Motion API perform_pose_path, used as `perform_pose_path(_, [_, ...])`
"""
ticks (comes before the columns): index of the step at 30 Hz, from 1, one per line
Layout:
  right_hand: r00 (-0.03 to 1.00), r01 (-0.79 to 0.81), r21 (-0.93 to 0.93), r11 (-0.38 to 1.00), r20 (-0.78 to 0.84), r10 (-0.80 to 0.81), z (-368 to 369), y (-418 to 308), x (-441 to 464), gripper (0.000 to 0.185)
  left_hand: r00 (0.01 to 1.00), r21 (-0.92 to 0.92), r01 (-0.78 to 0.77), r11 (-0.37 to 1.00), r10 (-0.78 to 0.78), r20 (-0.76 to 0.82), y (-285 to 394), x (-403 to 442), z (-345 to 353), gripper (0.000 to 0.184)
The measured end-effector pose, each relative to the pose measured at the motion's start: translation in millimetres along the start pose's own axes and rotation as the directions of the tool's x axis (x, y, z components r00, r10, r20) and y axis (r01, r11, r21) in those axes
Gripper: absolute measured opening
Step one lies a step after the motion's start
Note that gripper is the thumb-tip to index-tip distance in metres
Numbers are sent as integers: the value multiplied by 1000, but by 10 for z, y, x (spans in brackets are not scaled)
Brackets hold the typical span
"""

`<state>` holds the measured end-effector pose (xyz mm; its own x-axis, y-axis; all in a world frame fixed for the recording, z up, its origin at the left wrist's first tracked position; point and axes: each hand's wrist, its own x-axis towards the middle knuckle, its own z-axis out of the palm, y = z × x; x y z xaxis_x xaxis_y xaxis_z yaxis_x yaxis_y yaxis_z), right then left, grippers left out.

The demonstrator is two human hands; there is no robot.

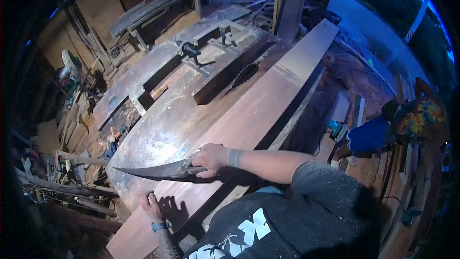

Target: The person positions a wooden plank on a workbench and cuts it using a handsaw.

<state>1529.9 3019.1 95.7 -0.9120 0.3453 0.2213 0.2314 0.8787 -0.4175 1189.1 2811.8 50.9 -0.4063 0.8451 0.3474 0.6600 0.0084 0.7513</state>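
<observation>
My right hand (211, 159) is closed around the handle of a hand saw (155, 171). Its dark blade tapers to a point at the left and extends over the plank and the worktable's edge. Below the blade, my left hand (151, 207) is at the near end of a long reddish plank (235, 127), a watch on its wrist. Its fingers are partly hidden, though their shadow on the wood shows them apart. Whether the palm presses on the plank I cannot tell. The plank runs away from me to the upper right, along a worn worktable (167, 146).
On the table sit a wooden frame (230, 74) and dark clamp-like fittings (189, 50). Scrap wood (72, 129) is piled at the left. To the right, another person (407, 120) bends near a teal power tool (337, 129) among boards. A bench (153, 9) stands behind.
</observation>
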Motion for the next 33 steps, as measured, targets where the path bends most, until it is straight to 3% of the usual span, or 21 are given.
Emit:
perform_pose_path(2, [987,74,-17,997,146,-71,-49,169,-99,44,999,67,49,997,-49,7,246,-80,236,26])
perform_pose_path(3, [967,85,15,996,238,-86,-62,240,-131,42,999,118,-3,993,-3,51,414,-63,324,23])
perform_pose_path(7, [959,87,-42,995,273,-72,-6,434,-321,47,998,101,-30,994,25,52,889,72,855,14])
perform_pose_path(10, [972,139,-66,988,202,-123,39,455,-456,42,976,144,-200,969,184,116,1181,268,1211,16])
perform_pose_path(13, [981,63,28,998,182,-67,-49,331,-568,43,922,176,-352,919,309,233,1505,482,1464,16])
perform_pose_path(14, [982,31,43,999,183,-39,-72,304,-614,43,915,163,-360,918,315,251,1506,545,1514,16])
perform_pose_path(15, [996,30,111,993,83,-39,-112,268,-668,45,911,144,-362,921,317,265,1487,590,1584,16])
perform_pose_path(19, [995,-98,178,979,54,89,-371,189,-970,43,899,81,-369,926,333,285,1358,707,1837,15])
perform_pose_path(22, [996,-72,70,995,-42,76,-503,259,-1225,39,897,80,-387,919,355,264,1347,684,1938,16])
perform_pose_path(27, [959,-267,82,960,-74,273,-731,382,-1767,38,875,158,-420,894,352,333,1345,736,2008,16])
perform_pose_path(30, [920,-385,130,914,-29,392,-882,596,-2118,38,867,160,-324,932,225,445,1579,881,2066,14])
perform_pose_path(31, [914,-396,137,908,-37,405,-978,668,-2222,36,860,117,-391,913,317,400,1707,937,2136,13])
perform_pose_path(33, [907,-402,161,901,-64,416,-1010,931,-2417,34,850,79,-411,908,351,392,1860,1036,2369,13])
